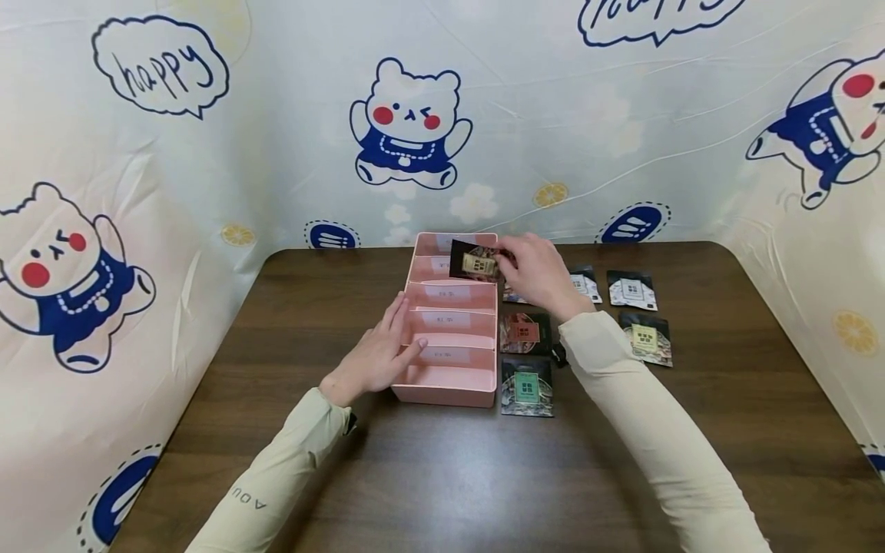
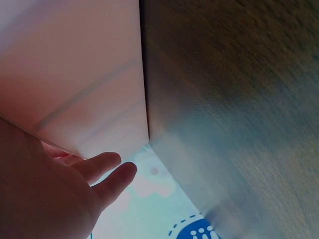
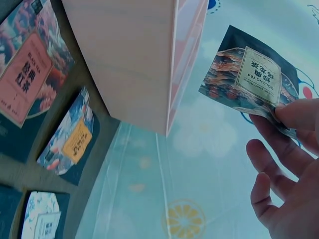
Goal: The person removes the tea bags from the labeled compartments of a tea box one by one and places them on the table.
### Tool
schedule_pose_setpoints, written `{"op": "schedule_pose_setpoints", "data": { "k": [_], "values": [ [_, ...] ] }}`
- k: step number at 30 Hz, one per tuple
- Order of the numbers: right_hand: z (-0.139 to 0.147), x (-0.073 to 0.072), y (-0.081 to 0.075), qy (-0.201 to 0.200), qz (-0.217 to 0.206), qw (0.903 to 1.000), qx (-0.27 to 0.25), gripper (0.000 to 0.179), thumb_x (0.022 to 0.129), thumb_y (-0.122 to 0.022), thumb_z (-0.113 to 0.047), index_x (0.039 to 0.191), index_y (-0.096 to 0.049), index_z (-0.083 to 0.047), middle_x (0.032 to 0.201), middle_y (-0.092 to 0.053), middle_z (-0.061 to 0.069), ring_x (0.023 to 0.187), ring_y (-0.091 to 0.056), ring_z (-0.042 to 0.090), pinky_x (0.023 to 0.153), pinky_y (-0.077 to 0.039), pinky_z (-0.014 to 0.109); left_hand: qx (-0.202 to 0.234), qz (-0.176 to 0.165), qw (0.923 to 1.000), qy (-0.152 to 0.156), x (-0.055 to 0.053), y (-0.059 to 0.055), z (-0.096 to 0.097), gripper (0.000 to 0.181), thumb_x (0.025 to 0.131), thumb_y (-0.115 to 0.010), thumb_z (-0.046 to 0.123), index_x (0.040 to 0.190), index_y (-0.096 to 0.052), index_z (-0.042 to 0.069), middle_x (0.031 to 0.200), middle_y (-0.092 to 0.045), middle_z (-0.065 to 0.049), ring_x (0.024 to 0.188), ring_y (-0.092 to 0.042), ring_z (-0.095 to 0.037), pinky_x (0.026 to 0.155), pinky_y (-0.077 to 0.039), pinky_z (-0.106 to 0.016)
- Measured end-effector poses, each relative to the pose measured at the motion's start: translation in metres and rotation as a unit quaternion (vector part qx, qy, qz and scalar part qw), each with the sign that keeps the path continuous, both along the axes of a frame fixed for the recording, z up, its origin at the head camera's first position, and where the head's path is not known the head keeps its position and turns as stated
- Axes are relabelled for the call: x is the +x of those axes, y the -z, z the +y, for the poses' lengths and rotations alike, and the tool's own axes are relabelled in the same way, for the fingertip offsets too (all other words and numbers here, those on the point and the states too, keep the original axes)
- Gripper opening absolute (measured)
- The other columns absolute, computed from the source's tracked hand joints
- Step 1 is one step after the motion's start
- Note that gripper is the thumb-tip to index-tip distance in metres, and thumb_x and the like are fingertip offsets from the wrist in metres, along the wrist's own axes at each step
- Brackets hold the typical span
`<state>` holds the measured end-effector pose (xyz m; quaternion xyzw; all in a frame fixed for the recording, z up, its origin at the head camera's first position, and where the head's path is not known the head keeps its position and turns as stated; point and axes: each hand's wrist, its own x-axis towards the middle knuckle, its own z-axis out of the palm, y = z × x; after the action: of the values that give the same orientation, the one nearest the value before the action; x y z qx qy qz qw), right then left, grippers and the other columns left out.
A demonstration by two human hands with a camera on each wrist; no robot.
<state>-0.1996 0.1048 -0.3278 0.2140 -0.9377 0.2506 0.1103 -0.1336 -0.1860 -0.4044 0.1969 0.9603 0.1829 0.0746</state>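
My right hand (image 1: 541, 269) pinches an oolong tea sachet (image 3: 249, 74) by one edge between thumb and fingers. This dark packet with a pale yellow label is over the far compartments of a pink divided box (image 1: 445, 396). My left hand (image 1: 373, 355) rests on the box's left rim, fingers stretched and thumb reaching over the near compartments. In the left wrist view, its fingers (image 2: 117, 181) lie along the box's side wall. Small labels mark the compartment dividers. Right beside the box lie a red-labelled black tea sachet (image 1: 525, 333) and a green-labelled sachet (image 1: 528, 388).
Further right on the wooden table (image 1: 429, 476) are a white-labelled sachet (image 1: 632, 292) and a yellow-labelled one (image 1: 648, 339). An orange-labelled sachet (image 3: 75, 142) lies near the box's far end. Behind the table hangs a printed cloth (image 1: 290, 138).
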Motion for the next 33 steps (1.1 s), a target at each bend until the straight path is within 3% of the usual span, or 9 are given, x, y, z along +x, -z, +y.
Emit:
{"op": "schedule_pose_setpoints", "data": {
  "k": [7, 15, 22, 27, 33],
  "values": [
    [0.015, 0.005, -0.002, 0.004, -0.014, 0.9998, -0.01, 0.024, 0.099, -0.053, -0.02, 0.116, -0.067, -0.01, 0.101, -0.07, 0.009, 0.093, -0.06, 0.028, 0.083, -0.046, 0.045, 0.001, 0.005, 1.0, 0.001, 0.0, 0.002, 0.0, 0.081, 0.099, -0.033, 0.057, 0.156, -0.004, 0.005, 0.164, 0.004, -0.007, 0.147, -0.021, -0.034, 0.109, -0.029, -0.064],
    [0.034, 0.008, -0.002, -0.005, -0.039, 0.9991, -0.016, 0.024, 0.1, -0.053, -0.02, 0.118, -0.065, -0.012, 0.098, -0.068, 0.008, 0.079, -0.053, 0.024, 0.071, -0.041, 0.039, 0.003, 0.005, 1.0, 0.001, -0.001, 0.003, 0.0, 0.082, 0.099, -0.032, 0.058, 0.156, -0.003, 0.005, 0.164, 0.005, -0.007, 0.147, -0.021, -0.034, 0.109, -0.029, -0.065],
    [0.051, 0.013, -0.001, -0.011, -0.065, 0.9976, -0.023, 0.027, 0.1, -0.048, -0.011, 0.122, -0.064, -0.011, 0.112, -0.066, 0.012, 0.091, -0.055, 0.027, 0.078, -0.042, 0.043, 0.006, 0.005, 1.0, 0.006, -0.002, 0.003, 0.0, 0.082, 0.099, -0.032, 0.057, 0.155, -0.003, 0.005, 0.164, 0.005, -0.008, 0.147, -0.021, -0.034, 0.109, -0.03, -0.064],
    [0.063, 0.018, 0.001, -0.011, -0.085, 0.9961, -0.021, 0.027, 0.1, -0.049, -0.012, 0.123, -0.063, -0.01, 0.099, -0.065, 0.01, 0.08, -0.049, 0.026, 0.073, -0.038, 0.04, 0.004, 0.002, 1.0, 0.005, -0.002, 0.002, 0.0, 0.082, 0.1, -0.032, 0.057, 0.156, -0.002, 0.005, 0.164, 0.006, -0.008, 0.147, -0.02, -0.033, 0.109, -0.029, -0.064],
    [0.081, 0.025, 0.003, -0.035, -0.128, 0.9911, -0.004, 0.029, 0.1, -0.048, -0.012, 0.125, -0.062, -0.007, 0.104, -0.065, 0.012, 0.088, -0.051, 0.025, 0.077, -0.039, 0.04, 0.006, 0.0, 1.0, 0.001, -0.001, 0.001, 0.001, 0.081, 0.1, -0.033, 0.055, 0.156, -0.002, 0.005, 0.164, 0.004, -0.01, 0.147, -0.021, -0.034, 0.109, -0.029, -0.064]
  ]
}}
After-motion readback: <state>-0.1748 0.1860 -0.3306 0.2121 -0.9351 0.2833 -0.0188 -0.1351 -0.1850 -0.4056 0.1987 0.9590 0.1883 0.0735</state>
